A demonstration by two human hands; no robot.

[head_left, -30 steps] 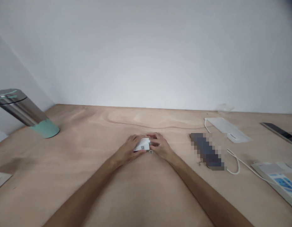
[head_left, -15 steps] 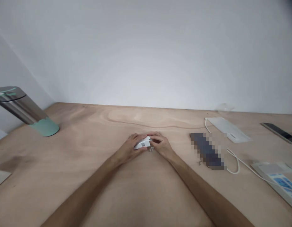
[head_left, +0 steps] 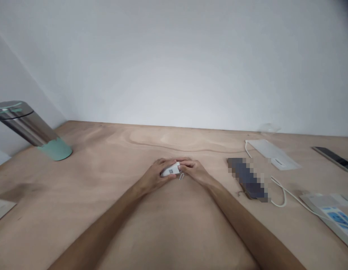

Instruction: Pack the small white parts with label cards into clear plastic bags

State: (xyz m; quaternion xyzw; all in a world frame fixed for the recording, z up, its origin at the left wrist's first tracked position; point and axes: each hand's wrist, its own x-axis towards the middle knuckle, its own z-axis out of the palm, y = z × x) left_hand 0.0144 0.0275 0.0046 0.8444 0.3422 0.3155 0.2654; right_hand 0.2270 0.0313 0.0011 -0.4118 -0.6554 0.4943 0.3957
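Between my two hands is a small white item [head_left: 170,171] with a square printed code on the side facing me; its exact kind cannot be made out. My left hand [head_left: 156,175] wraps its left end, thumb below and fingers over the top. At the right end, the fingers of my right hand [head_left: 194,170] are closed on the same item, covering that end. A small pale loop [head_left: 181,176] hangs just under the right fingertips. Both hands are low over the wooden table [head_left: 174,221].
A steel and mint-green bottle [head_left: 41,129] stands at the left, by a paper edge [head_left: 2,210]. To the right lie a blurred-out phone-like slab [head_left: 247,180], a white cable [head_left: 285,197], a translucent pouch [head_left: 272,152], a dark phone [head_left: 334,157] and a blue-printed packet [head_left: 335,215].
The right fingers have closed in more tightly on the white item's right end. The item has turned slightly, so its printed code faces me more squarely.
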